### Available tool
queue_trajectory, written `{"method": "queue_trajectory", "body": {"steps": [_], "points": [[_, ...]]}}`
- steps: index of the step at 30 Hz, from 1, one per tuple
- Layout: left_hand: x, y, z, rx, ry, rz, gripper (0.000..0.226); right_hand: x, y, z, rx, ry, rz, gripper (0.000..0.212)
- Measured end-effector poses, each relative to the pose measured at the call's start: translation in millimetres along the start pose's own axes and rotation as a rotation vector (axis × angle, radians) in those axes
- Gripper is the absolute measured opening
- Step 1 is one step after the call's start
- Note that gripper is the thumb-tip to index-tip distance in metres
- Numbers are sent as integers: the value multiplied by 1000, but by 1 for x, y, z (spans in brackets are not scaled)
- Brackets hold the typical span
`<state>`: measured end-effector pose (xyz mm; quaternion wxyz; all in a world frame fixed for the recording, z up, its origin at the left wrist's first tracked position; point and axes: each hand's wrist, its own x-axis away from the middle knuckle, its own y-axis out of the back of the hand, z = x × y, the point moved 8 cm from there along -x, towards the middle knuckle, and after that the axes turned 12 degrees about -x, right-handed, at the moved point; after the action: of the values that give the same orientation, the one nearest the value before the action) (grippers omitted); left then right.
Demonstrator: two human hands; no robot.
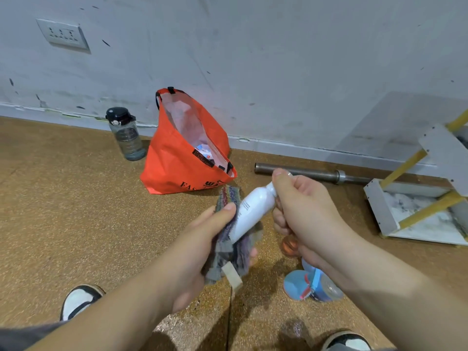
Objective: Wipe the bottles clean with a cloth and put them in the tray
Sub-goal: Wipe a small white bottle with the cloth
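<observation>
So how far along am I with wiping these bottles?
Done: nothing visible; no bottle shows in the white marbled tray. In hand: your right hand grips the white plastic bottle by its cap while your left hand holds the striped grey cloth round its base. Left: traying it, then the blue containers on the floor.

One wide-angle camera, worn on the head, supplies the only view. It faces forward and down. The floor (76,224) fills the near and middle field; the wall (253,46) closes the far field. The left hand (200,244) and right hand (304,209) sit close to the lens, at centre. The shoes (78,300) mark the near edge.
</observation>
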<state>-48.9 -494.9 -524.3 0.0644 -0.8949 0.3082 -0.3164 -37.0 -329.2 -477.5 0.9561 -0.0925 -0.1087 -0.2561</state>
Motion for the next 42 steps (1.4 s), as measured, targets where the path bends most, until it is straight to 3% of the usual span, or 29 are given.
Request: {"method": "queue_trajectory", "body": {"steps": [4, 9, 15, 17, 19, 21, 23, 26, 28, 30, 31, 35, 38, 42], "points": [[-6, 14, -2, 86, 85, -69, 74, 3, -16, 3, -16, -78, 199, 25], [-2, 8, 5, 98, 209, 48, 51, 4, -22, 10, -40, -112, 357, 23], [12, 1, 0, 6, 173, -22, 54, 2, -17, 5, 42, -58, 237, 37], [13, 6, -16, -212, -44, -158, 44, 0, -13, 0, 23, -76, 164, 38], [26, 6, -42, -744, -448, -352, 30, 2, -12, -7, 27, -103, 110, 40], [39, -15, -44, -1355, -761, -425, 47, 7, -15, -15, 24, -138, 76, 41], [38, -21, -37, -1532, -829, -464, 65, 12, -19, -23, -31, -200, 66, 40], [31, -13, -41, -1277, -749, -357, 60, 14, -19, -18, -3, -238, 94, 43], [27, -11, -45, -776, -616, -196, 36, 13, -19, -7, 42, -241, 159, 45], [21, -7, -41, -302, -335, -140, 17, 13, -21, -2, 47, -281, 218, 44], [18, -7, -38, -177, -207, -113, 15, 13, -22, -2, 37, -303, 244, 41], [12, -9, -21, 3, 148, 100, 40, 12, -28, -8, -54, -328, 324, 26], [19, -15, -17, 15, 170, 179, 48, 15, -32, -9, -76, -343, 380, 19], [26, -16, -19, 6, 172, 121, 49, 19, -36, -10, -80, -350, 434, 22]]}}
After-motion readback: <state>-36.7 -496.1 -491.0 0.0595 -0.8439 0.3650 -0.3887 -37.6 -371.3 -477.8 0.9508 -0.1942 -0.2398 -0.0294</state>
